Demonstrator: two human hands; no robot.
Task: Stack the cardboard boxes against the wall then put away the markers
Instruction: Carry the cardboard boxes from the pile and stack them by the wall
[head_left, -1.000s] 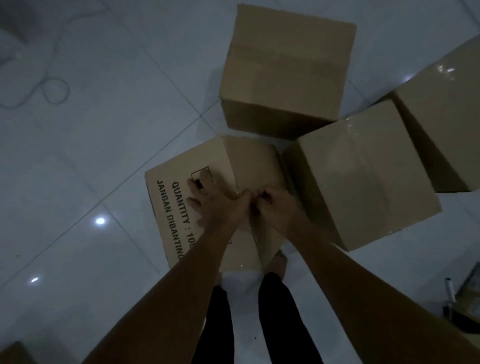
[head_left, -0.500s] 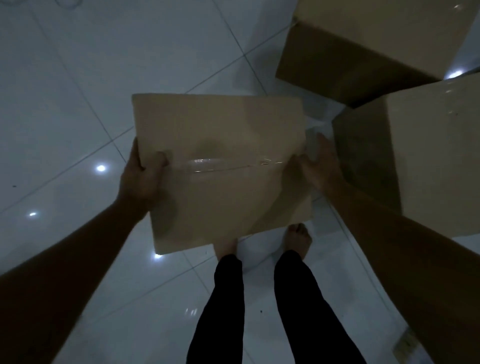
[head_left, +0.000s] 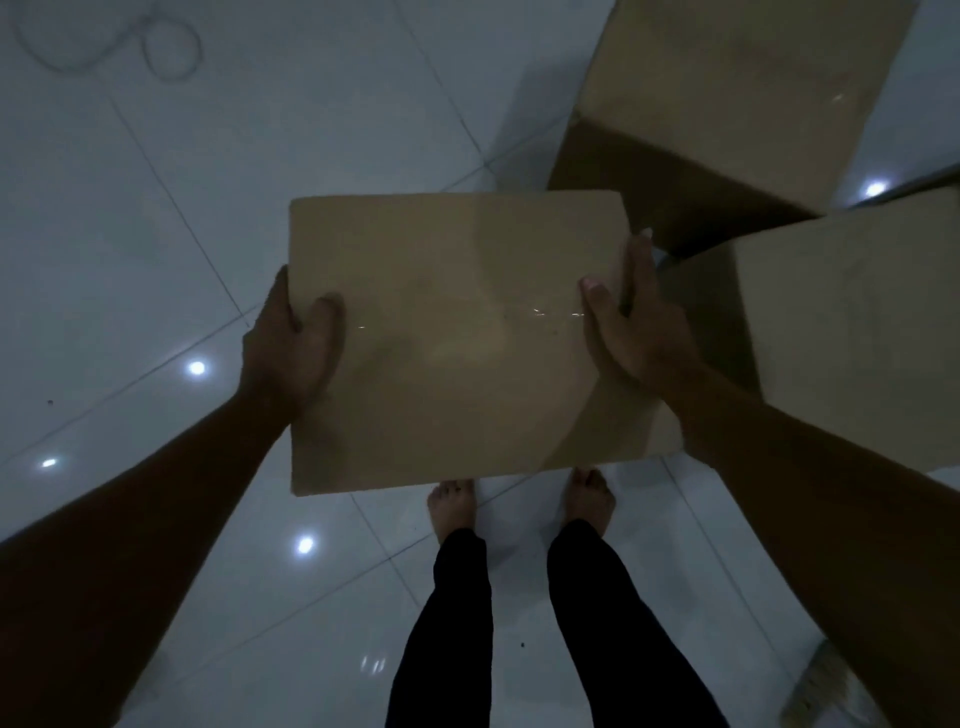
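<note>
Dim, bluish frame. 4 small ceiling-light reflections glare off glossy floor tiles (head_left: 156, 234). Arms nearly black, edges bent by wide-angle distortion, overall soft.

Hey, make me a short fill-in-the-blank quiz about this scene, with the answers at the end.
1. The held box is gripped by ____ hands, the left hand and right hand on opposite sides.
2. Besides it, ____ more boxes show, a far box and a near box.
3. The person's feet are ____.

Answers: two; two; bare
</note>
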